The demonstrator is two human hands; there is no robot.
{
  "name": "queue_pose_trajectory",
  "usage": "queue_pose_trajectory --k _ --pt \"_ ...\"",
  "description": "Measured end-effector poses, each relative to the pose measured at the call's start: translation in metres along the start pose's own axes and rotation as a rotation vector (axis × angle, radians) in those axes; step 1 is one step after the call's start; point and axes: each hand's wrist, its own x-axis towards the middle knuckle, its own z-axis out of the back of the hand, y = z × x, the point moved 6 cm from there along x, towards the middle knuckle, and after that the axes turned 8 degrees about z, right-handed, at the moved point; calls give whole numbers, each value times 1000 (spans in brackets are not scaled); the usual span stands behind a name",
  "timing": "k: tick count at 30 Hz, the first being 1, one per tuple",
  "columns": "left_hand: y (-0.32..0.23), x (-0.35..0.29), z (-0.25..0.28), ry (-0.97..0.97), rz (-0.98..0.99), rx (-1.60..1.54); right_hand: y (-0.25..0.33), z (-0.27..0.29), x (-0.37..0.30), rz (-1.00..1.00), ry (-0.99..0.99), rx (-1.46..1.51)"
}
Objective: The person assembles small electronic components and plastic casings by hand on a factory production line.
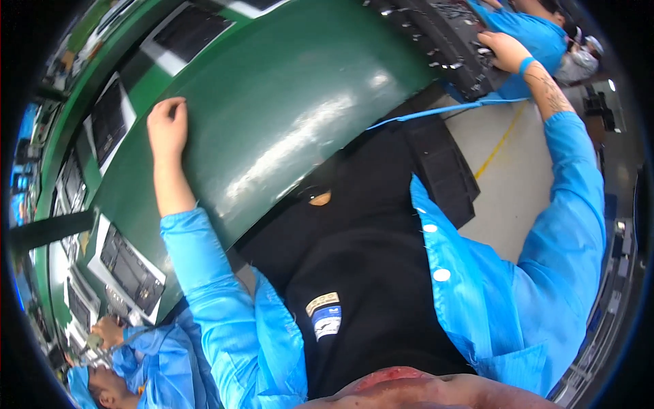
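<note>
My left hand [167, 129] rests on the green work surface [272, 88], its fingers curled in and nothing showing in them. Out to the far right, my right hand [505, 52] reaches to the edge of a black tray [453, 51] scattered with small shiny parts. The fingers of that hand are bent together at the tray, and whatever is between them is too small to make out. Around my right wrist sits a blue band [526, 65]. A blue cord [436, 111] stretches between the tray side and the table edge.
Flat black panels on white sheets, such as this one [129, 269], line the far and left side. A dark bar [54, 230] juts in at left. Co-workers in blue sit at lower left [170, 365] and upper right [531, 31]. A black crate [443, 170] stands below the table.
</note>
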Motion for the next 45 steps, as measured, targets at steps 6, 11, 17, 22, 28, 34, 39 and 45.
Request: queue_pose_trajectory --k 6,11,17,22,28,34,39,45 --pt "-2 3 -6 80 93 25 -30 5 -5 -273 -310 342" --pt "-2 -9 3 59 94 64 15 54 17 -333 -360 223" --pt "-5 1 -8 90 114 45 -66 31 24 -312 -500 158" --pt "-4 -10 3 78 151 79 -24 57 59 -233 -296 309" --pt "-17 -2 -1 66 99 71 19 83 40 513 -720 386" --pt "-17 -2 -2 46 94 86 21 83 56 457 -516 472" --pt "-15 -1 -3 53 87 84 12 66 85 -71 -92 44" --pt "-14 -2 -3 60 93 87 18 79 80 -159 -12 4"
